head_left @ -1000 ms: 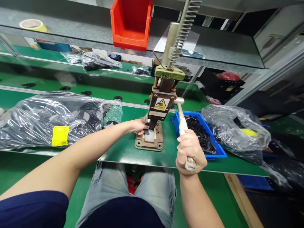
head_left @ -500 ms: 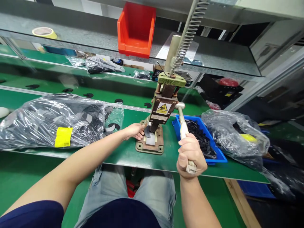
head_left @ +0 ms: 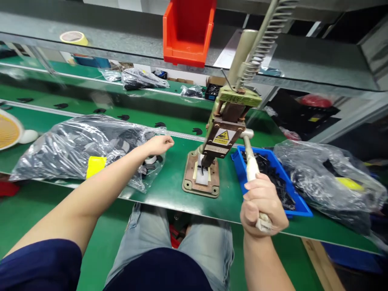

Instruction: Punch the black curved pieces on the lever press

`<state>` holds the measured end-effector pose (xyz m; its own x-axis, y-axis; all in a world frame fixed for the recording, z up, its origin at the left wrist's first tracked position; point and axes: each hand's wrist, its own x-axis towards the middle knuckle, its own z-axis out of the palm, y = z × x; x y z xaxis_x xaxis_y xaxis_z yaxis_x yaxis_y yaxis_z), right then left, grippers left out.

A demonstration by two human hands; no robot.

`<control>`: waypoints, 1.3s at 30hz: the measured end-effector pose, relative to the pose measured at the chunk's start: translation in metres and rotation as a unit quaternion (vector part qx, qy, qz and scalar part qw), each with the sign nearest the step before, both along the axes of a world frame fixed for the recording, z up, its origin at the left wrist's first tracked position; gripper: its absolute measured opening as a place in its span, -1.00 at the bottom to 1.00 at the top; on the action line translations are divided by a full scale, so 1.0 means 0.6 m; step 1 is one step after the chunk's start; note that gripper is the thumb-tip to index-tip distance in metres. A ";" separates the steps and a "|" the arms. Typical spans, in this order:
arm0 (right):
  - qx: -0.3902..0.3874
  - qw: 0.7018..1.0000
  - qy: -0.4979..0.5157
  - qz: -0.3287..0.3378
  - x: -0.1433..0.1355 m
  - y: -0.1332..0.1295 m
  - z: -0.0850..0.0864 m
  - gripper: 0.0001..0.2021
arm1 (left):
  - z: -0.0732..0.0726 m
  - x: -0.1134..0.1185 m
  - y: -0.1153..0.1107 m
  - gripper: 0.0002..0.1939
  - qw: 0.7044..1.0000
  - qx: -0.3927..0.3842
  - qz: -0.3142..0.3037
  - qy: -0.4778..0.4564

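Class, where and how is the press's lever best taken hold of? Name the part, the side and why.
The lever is probably best gripped round its pale lower end, from the near side: the slim bar slants down from the press toward the camera, and the right hand holds it there.

Shows pale green and dark brown on the press (head_left: 228, 123), rust brown on its base (head_left: 190, 171), cream on the lever (head_left: 252, 161), and a black drawing on a yellow triangle within the white warning sign (head_left: 224, 136). Has plain green across the table (head_left: 169, 178), bright blue on the tray (head_left: 298, 198), black on the parts (head_left: 271, 167), yellow on the label (head_left: 96, 166), and orange-red on the bin (head_left: 186, 55). Wears navy in the shirt (head_left: 162, 273) and faded pale blue in the jeans (head_left: 147, 234).
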<state>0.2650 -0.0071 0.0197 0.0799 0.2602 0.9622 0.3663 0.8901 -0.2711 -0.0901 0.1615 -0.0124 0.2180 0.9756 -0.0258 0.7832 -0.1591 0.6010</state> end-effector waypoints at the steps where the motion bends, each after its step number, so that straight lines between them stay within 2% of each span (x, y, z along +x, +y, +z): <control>1: 0.000 1.000 0.000 -0.001 0.000 0.001 0.000 -0.79 | 0.001 -0.035 0.003 -0.74 0.997 0.015 -0.007 0.074; 3: -0.007 1.000 0.001 -0.002 -0.001 0.003 -0.001 -0.78 | -0.001 -0.088 -0.002 -0.68 0.982 0.004 -0.038 0.187; 6: -0.007 1.000 0.014 -0.005 -0.004 0.005 -0.002 -0.75 | -0.017 -0.117 -0.019 -0.51 0.959 -0.023 -0.083 0.269; 9: 0.000 1.000 0.019 -0.014 -0.006 0.006 -0.003 -0.73 | -0.044 -0.107 -0.025 -0.40 0.946 -0.037 -0.088 0.309; 12: -0.001 1.000 0.009 -0.014 -0.005 0.005 -0.002 -0.73 | -0.064 -0.093 -0.014 -0.35 0.947 -0.061 -0.075 0.306; 15: -0.003 1.000 0.004 -0.016 -0.005 0.002 0.001 -0.75 | -0.069 -0.088 0.005 -0.36 0.951 -0.087 -0.078 0.286; 17: -0.002 1.000 0.006 -0.014 -0.006 0.001 0.003 -0.76 | -0.065 -0.087 0.013 -0.45 0.954 -0.093 -0.096 0.268; 23: 0.000 1.000 0.007 -0.018 -0.008 0.002 0.002 -0.77 | -0.043 -0.084 0.007 -0.77 0.974 -0.098 -0.104 0.178; 27: 0.001 1.000 0.014 -0.021 -0.009 0.001 0.000 -0.75 | -0.028 -0.082 -0.001 -0.85 0.994 -0.041 -0.024 0.097; 30: -0.010 1.000 0.010 -0.023 -0.009 -0.002 0.000 -0.75 | -0.024 -0.059 -0.009 -0.80 0.998 -0.017 0.031 -0.049; 32: -0.007 1.000 0.010 -0.025 -0.010 -0.003 -0.001 -0.75 | -0.027 -0.027 -0.020 -0.74 0.981 -0.058 0.040 -0.180; 35: -0.002 1.000 0.013 -0.028 -0.011 -0.002 -0.002 -0.74 | -0.037 0.035 -0.043 -0.63 0.926 -0.160 0.055 -0.337; 37: -0.005 0.999 0.010 -0.031 -0.011 -0.002 -0.001 -0.72 | -0.046 0.076 -0.058 -0.60 0.899 -0.209 0.060 -0.381; 39: -0.006 0.999 0.006 -0.035 -0.011 -0.001 -0.001 -0.72 | -0.055 0.110 -0.067 -0.62 0.892 -0.228 0.045 -0.389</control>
